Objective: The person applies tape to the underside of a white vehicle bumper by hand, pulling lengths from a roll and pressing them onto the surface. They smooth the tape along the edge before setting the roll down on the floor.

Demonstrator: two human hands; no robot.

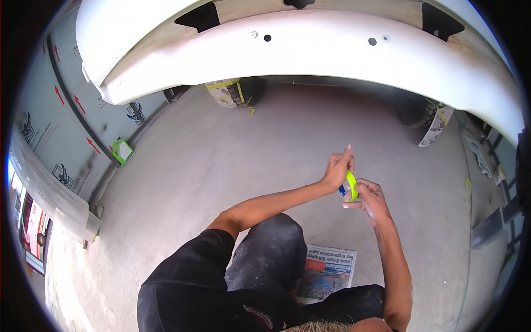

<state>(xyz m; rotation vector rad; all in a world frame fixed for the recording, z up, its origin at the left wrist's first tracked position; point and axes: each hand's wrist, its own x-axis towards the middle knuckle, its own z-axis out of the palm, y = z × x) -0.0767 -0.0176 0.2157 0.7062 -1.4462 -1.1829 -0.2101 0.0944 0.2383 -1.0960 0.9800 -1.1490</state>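
Observation:
Both my hands meet in front of me, low over the floor, at a roll of yellow-green tape [352, 187] with blue showing on its inner side. My left hand [338, 169] is closed at the upper end of the roll, its fingers curled and one digit pointing up. From the right, my right hand [374, 202] grips the roll's edge between thumb and fingers, with pale dust on the skin. A folded newspaper [327, 276] lies on the floor beside my knee.
A white car bumper [298, 50] spans the top of the view. Under it, the left tyre [227, 93] and right tyre [434, 123] are covered with taped newspaper. A green container [122, 151] stands by the sheeted wall [72, 105] at left. Grey concrete floor [221, 149] lies below.

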